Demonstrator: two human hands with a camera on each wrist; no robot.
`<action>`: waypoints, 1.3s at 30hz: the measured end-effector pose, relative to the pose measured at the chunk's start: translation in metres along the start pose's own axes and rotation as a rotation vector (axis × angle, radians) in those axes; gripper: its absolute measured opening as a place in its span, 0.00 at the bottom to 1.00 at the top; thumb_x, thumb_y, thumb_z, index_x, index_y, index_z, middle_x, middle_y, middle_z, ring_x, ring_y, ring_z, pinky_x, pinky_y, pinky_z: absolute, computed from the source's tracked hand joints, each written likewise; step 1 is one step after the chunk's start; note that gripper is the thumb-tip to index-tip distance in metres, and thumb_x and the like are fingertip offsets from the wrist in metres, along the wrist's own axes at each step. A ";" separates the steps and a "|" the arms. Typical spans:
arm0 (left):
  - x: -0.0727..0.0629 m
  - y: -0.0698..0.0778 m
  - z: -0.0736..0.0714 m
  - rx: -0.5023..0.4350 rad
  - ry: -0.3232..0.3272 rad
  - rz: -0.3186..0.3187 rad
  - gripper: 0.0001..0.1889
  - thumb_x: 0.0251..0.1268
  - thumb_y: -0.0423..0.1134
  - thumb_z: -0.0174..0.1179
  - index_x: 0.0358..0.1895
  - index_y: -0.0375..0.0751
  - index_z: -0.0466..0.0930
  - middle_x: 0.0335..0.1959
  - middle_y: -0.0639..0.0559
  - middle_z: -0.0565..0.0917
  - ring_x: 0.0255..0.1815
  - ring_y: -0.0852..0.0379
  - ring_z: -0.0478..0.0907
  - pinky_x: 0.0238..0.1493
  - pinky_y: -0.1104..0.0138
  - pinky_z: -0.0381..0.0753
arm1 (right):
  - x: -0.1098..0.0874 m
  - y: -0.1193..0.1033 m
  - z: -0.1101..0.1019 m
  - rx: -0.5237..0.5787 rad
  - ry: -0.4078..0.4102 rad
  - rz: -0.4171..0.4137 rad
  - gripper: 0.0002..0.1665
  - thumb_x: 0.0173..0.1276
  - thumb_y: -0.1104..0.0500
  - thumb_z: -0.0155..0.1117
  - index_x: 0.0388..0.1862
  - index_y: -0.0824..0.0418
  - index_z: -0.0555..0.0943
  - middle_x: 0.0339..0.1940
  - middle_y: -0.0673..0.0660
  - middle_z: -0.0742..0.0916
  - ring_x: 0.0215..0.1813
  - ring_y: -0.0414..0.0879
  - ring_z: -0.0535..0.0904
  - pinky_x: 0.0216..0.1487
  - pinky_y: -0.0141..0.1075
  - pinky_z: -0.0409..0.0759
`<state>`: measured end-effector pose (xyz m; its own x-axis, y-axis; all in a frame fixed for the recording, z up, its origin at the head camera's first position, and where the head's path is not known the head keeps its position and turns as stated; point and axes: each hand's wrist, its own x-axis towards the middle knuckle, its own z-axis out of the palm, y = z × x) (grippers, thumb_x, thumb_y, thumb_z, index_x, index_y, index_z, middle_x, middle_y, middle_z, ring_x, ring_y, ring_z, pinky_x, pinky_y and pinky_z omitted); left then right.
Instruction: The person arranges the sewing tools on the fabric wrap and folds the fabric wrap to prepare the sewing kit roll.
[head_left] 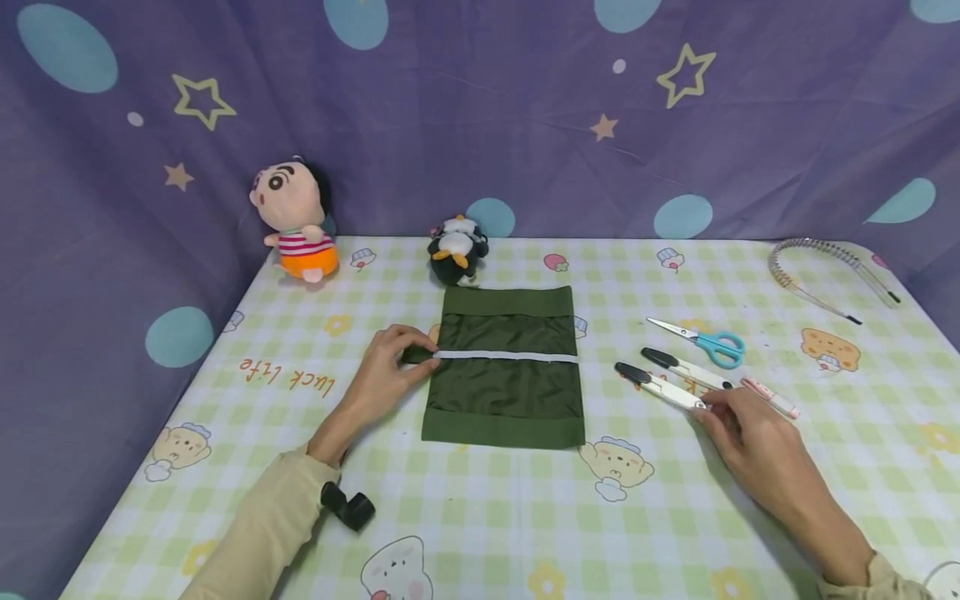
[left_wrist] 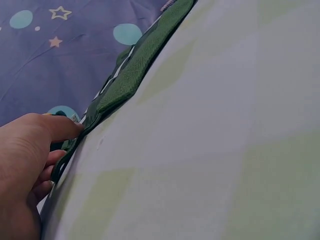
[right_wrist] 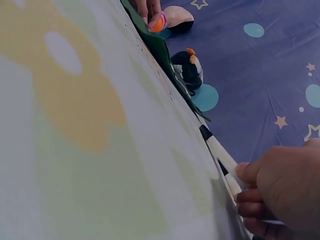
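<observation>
A dark green fabric pouch [head_left: 504,392] lies flat at the middle of the table, with a white zipper [head_left: 502,356] running across it. My left hand [head_left: 382,367] pinches the small green tab at the zipper's left end between thumb and index finger. On the right, my right hand [head_left: 765,450] holds the rear end of a white marker [head_left: 663,387] with a black cap; its cap points toward the pouch. Just behind it lies a second black-capped white marker [head_left: 682,365]. A slim pink-and-white stick [head_left: 776,400] lies beside the right hand, partly hidden by it.
Behind the markers are blue-handled scissors [head_left: 705,340], blades toward the left. A coiled metal headband [head_left: 813,246] lies at the back right. The penguin plush [head_left: 456,250] sits behind the pouch, and a doll plush [head_left: 300,221] stands at the back left corner, before a purple curtain [head_left: 450,108].
</observation>
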<state>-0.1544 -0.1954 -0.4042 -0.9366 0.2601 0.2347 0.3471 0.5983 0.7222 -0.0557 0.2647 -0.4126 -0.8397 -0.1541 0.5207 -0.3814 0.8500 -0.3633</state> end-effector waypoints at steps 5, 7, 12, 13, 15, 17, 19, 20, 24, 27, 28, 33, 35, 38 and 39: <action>0.001 0.000 -0.001 0.006 -0.003 0.006 0.06 0.66 0.34 0.72 0.43 0.41 0.88 0.52 0.44 0.80 0.56 0.43 0.72 0.60 0.48 0.68 | 0.004 -0.002 -0.002 0.106 -0.002 0.075 0.14 0.59 0.72 0.77 0.42 0.65 0.85 0.32 0.53 0.87 0.32 0.34 0.76 0.46 0.19 0.69; 0.001 0.000 -0.001 0.004 -0.005 0.008 0.06 0.66 0.34 0.72 0.43 0.41 0.88 0.51 0.44 0.80 0.56 0.43 0.72 0.61 0.48 0.68 | 0.005 -0.004 -0.003 0.157 0.006 0.099 0.13 0.60 0.73 0.76 0.43 0.65 0.85 0.33 0.54 0.87 0.33 0.31 0.77 0.42 0.18 0.70; 0.002 0.001 -0.002 0.003 -0.012 0.008 0.06 0.66 0.34 0.72 0.43 0.41 0.88 0.50 0.45 0.81 0.56 0.43 0.73 0.62 0.48 0.68 | 0.006 -0.008 -0.002 0.293 0.048 0.175 0.11 0.63 0.74 0.74 0.43 0.66 0.85 0.35 0.56 0.89 0.35 0.27 0.80 0.42 0.16 0.73; 0.002 0.001 -0.002 0.004 -0.012 0.007 0.06 0.66 0.35 0.72 0.43 0.41 0.88 0.50 0.45 0.81 0.56 0.43 0.73 0.61 0.48 0.68 | 0.007 -0.008 -0.002 0.313 0.055 0.196 0.10 0.64 0.74 0.73 0.43 0.66 0.85 0.36 0.54 0.89 0.35 0.27 0.80 0.43 0.16 0.73; 0.003 0.001 -0.002 0.005 -0.014 0.002 0.06 0.66 0.35 0.72 0.43 0.42 0.88 0.50 0.45 0.81 0.56 0.43 0.73 0.61 0.48 0.68 | 0.009 -0.009 -0.001 0.352 0.067 0.244 0.08 0.67 0.72 0.71 0.43 0.67 0.85 0.37 0.49 0.89 0.36 0.28 0.82 0.45 0.17 0.74; 0.003 0.000 -0.003 0.008 -0.016 0.000 0.06 0.66 0.35 0.73 0.43 0.42 0.88 0.50 0.45 0.81 0.55 0.43 0.74 0.61 0.48 0.69 | 0.011 -0.010 0.000 0.391 0.075 0.282 0.07 0.69 0.72 0.70 0.45 0.68 0.84 0.38 0.45 0.88 0.37 0.30 0.82 0.44 0.18 0.76; 0.003 0.000 -0.003 0.010 -0.020 -0.002 0.06 0.66 0.35 0.72 0.43 0.42 0.88 0.50 0.45 0.81 0.55 0.43 0.74 0.61 0.48 0.69 | 0.013 -0.011 0.000 0.434 0.082 0.318 0.07 0.71 0.71 0.68 0.46 0.69 0.84 0.39 0.43 0.88 0.37 0.31 0.83 0.43 0.19 0.77; 0.003 -0.001 -0.003 0.010 -0.022 -0.003 0.06 0.66 0.35 0.72 0.43 0.42 0.88 0.50 0.45 0.81 0.55 0.43 0.74 0.61 0.48 0.70 | 0.014 -0.011 0.000 0.456 0.087 0.332 0.07 0.71 0.71 0.68 0.46 0.70 0.84 0.39 0.42 0.88 0.38 0.32 0.84 0.43 0.20 0.78; 0.004 -0.001 -0.003 0.013 -0.026 0.002 0.06 0.66 0.35 0.73 0.44 0.42 0.88 0.50 0.45 0.81 0.55 0.44 0.74 0.61 0.47 0.71 | 0.019 -0.011 0.002 0.493 0.105 0.372 0.07 0.72 0.69 0.68 0.47 0.70 0.85 0.38 0.42 0.89 0.36 0.34 0.84 0.40 0.20 0.77; 0.004 -0.002 -0.003 0.013 -0.026 0.012 0.06 0.65 0.34 0.73 0.43 0.41 0.88 0.50 0.44 0.81 0.55 0.43 0.75 0.60 0.47 0.71 | 0.022 -0.011 0.004 0.515 0.121 0.387 0.08 0.73 0.68 0.68 0.47 0.71 0.85 0.37 0.45 0.90 0.35 0.35 0.85 0.38 0.20 0.77; 0.004 -0.002 -0.003 0.013 -0.025 0.014 0.06 0.65 0.34 0.73 0.43 0.41 0.88 0.49 0.44 0.81 0.55 0.43 0.75 0.60 0.46 0.71 | 0.024 -0.012 0.005 0.527 0.125 0.395 0.08 0.73 0.68 0.68 0.48 0.71 0.85 0.37 0.45 0.90 0.35 0.35 0.85 0.38 0.21 0.77; 0.005 -0.001 -0.004 0.011 -0.031 0.009 0.06 0.66 0.34 0.73 0.44 0.41 0.88 0.50 0.44 0.81 0.55 0.43 0.75 0.61 0.46 0.71 | 0.032 -0.013 0.010 0.633 0.151 0.431 0.11 0.72 0.70 0.68 0.50 0.75 0.84 0.39 0.43 0.90 0.38 0.34 0.86 0.38 0.22 0.79; 0.004 -0.001 -0.004 0.011 -0.034 0.005 0.06 0.66 0.35 0.72 0.44 0.41 0.88 0.50 0.45 0.81 0.55 0.43 0.74 0.61 0.47 0.71 | 0.036 -0.013 0.013 0.686 0.164 0.449 0.11 0.72 0.70 0.68 0.49 0.76 0.84 0.39 0.44 0.90 0.38 0.33 0.86 0.39 0.22 0.79; 0.004 -0.001 -0.004 0.012 -0.039 0.000 0.06 0.66 0.35 0.72 0.44 0.41 0.88 0.50 0.45 0.81 0.55 0.43 0.74 0.61 0.47 0.71 | 0.041 -0.013 0.016 0.775 0.180 0.462 0.11 0.72 0.70 0.68 0.49 0.77 0.84 0.39 0.47 0.90 0.38 0.34 0.86 0.38 0.23 0.80; 0.004 -0.001 -0.004 0.012 -0.039 0.001 0.06 0.66 0.35 0.72 0.44 0.41 0.88 0.50 0.45 0.81 0.55 0.43 0.74 0.61 0.47 0.71 | 0.043 -0.013 0.017 0.807 0.183 0.462 0.11 0.72 0.70 0.68 0.49 0.78 0.84 0.40 0.48 0.90 0.38 0.35 0.87 0.38 0.23 0.81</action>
<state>-0.1590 -0.1982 -0.4013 -0.9337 0.2902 0.2099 0.3492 0.6072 0.7137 -0.0933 0.2382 -0.3982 -0.9269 0.2502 0.2796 -0.2356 0.1917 -0.9528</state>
